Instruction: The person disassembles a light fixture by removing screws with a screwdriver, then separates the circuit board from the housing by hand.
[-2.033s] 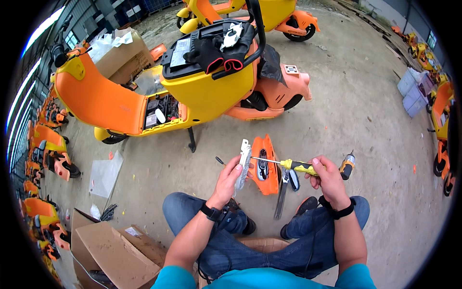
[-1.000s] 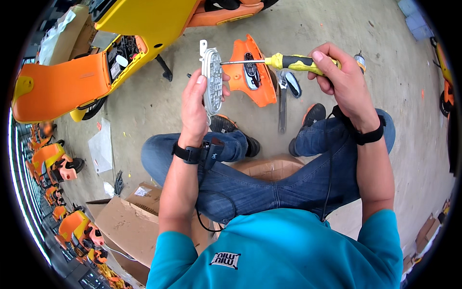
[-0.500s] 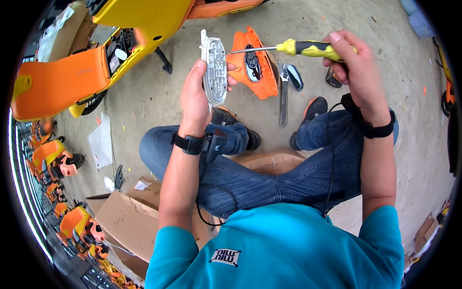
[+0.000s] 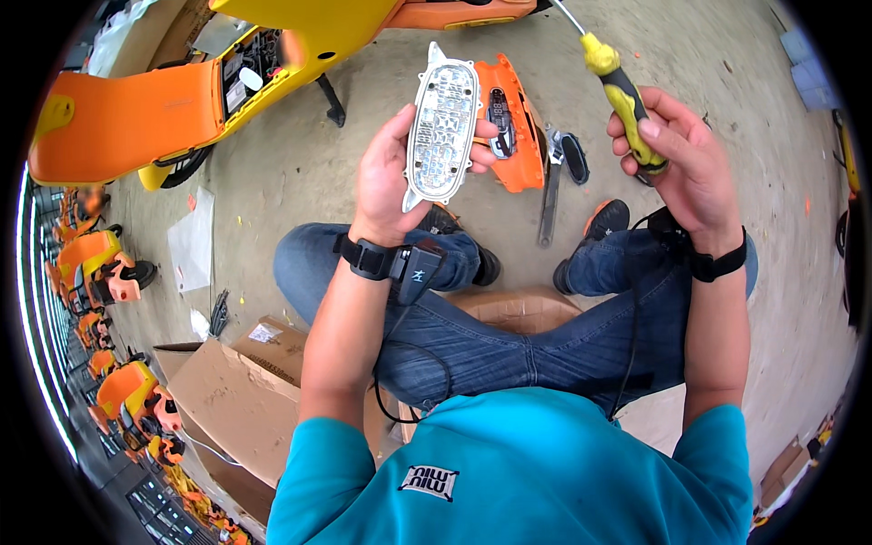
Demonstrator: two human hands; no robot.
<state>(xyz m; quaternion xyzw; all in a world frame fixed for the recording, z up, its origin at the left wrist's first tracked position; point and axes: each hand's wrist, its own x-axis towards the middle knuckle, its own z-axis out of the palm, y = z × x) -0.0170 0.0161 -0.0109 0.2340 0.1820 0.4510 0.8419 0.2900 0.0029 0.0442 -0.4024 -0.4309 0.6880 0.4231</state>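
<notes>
My left hand (image 4: pixel 381 177) is wrapped round the edge of an oval panel (image 4: pixel 443 130) with a white rim, a clear segmented face and a pointed tab at each end. The panel stands nearly upright, its face turned towards me. Off to the right, my right hand (image 4: pixel 688 159) grips a yellow and black screwdriver (image 4: pixel 622 98) by its handle. The screwdriver's shaft points up and away to the left, apart from the panel, and its tip is cut off by the picture's upper edge. On the floor behind the panel lies an orange shell (image 4: pixel 525 154) with a dark display unit (image 4: pixel 500 118) in it.
A long flat metal tool (image 4: pixel 549 211) and a dark oval part (image 4: pixel 574 158) lie right of the shell. A yellow and orange scooter (image 4: pixel 136 118) stands at the far left. Cardboard boxes (image 4: pixel 238 409) sit beside my left leg, near a plastic sheet (image 4: pixel 191 243).
The screwdriver has swung away from the panel, its shaft turning from level to pointing upward. My left hand has turned the panel's face more towards me and shifted it slightly right.
</notes>
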